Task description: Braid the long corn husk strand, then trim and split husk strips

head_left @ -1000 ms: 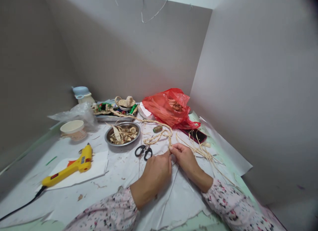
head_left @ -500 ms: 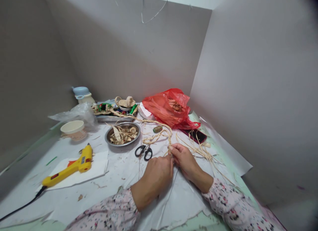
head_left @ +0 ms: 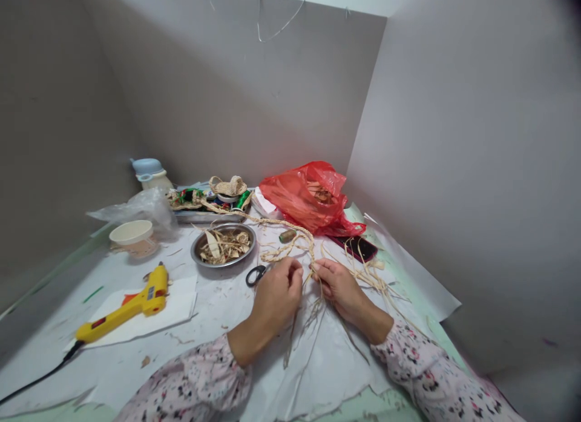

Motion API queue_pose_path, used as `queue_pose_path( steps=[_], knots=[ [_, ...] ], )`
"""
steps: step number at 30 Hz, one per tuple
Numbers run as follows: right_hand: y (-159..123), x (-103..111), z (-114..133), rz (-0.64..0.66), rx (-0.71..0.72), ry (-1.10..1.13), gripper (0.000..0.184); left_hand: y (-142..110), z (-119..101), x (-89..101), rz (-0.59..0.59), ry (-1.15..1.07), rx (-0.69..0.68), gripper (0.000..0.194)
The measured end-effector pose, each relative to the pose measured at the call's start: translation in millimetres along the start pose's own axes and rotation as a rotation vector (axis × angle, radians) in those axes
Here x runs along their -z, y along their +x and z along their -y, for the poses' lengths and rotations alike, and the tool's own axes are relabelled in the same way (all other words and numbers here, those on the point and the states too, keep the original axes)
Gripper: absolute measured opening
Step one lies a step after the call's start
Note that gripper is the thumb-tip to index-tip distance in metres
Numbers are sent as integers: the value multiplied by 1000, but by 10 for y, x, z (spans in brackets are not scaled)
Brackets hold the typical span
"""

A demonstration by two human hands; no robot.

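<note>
The floral sleeves (head_left: 200, 379) reached in from below, wrists angled inward. The left hand (head_left: 276, 295) was curled closed, knuckles up, its fingertips just beside the straw braid (head_left: 311, 249). The right hand (head_left: 339, 292) was pinching the braid's strands between thumb and fingers, and loose straw ends (head_left: 313, 328) hung below onto the paper-covered surface (head_left: 190, 361). The braid ran back past black-handled scissors (head_left: 256, 275), partly under the left hand, and a steel bowl (head_left: 247, 246) of straw scraps (head_left: 222, 247), reaching a metal tray (head_left: 209, 217).
</note>
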State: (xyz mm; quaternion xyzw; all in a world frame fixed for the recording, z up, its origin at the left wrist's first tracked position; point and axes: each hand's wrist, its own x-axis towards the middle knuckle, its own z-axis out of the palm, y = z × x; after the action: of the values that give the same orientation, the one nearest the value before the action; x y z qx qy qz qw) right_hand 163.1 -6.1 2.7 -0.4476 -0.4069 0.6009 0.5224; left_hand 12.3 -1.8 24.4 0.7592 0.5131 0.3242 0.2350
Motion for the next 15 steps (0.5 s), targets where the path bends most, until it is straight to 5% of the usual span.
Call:
queue_pose_path(
  steps=[6,11,15],
  knots=[
    [1,-8,-67,95,27,-25,29,50,107,-115,311,-214,-3,27],
    [29,27,-108,41,129,-240,27,65,115,-60,261,-54,-3,27],
    [28,33,-110,93,134,-264,25,97,136,-28,294,-158,27,31]
  ],
)
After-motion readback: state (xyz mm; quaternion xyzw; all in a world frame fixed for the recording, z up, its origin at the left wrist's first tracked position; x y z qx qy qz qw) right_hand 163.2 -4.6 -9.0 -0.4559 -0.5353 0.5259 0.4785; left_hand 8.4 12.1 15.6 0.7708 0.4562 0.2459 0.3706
